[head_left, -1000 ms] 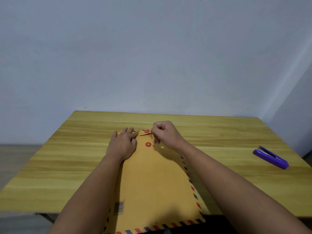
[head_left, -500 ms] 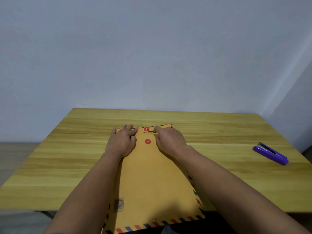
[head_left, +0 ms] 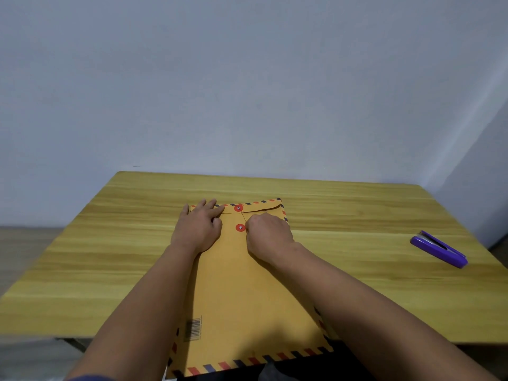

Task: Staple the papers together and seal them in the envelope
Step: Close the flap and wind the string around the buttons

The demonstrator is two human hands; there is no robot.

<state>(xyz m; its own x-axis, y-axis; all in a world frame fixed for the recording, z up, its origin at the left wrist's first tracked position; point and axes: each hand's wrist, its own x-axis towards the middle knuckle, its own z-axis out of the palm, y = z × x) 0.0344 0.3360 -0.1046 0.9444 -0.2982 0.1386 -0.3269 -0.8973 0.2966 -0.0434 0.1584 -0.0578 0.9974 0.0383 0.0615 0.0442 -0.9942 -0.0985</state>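
Note:
A large brown envelope (head_left: 242,292) with a red-and-blue striped border lies lengthwise on the wooden table (head_left: 371,284), its flap folded down at the far end. Two red button discs sit on it, one on the flap (head_left: 238,208) and one below (head_left: 240,227), joined by a thin string. My left hand (head_left: 199,229) lies flat on the envelope's far left corner, fingers spread. My right hand (head_left: 268,233) is closed, pinching the string just right of the lower disc. No loose papers are visible.
A purple stapler (head_left: 438,248) lies on the table at the right, well apart from the envelope. A pale wall stands behind the table's far edge. The envelope's near end overhangs the table's front edge.
My right hand came down from the flap's upper disc to beside the lower disc, drawing the string between them. The flap now lies flat. My left hand stayed pressed on the envelope.

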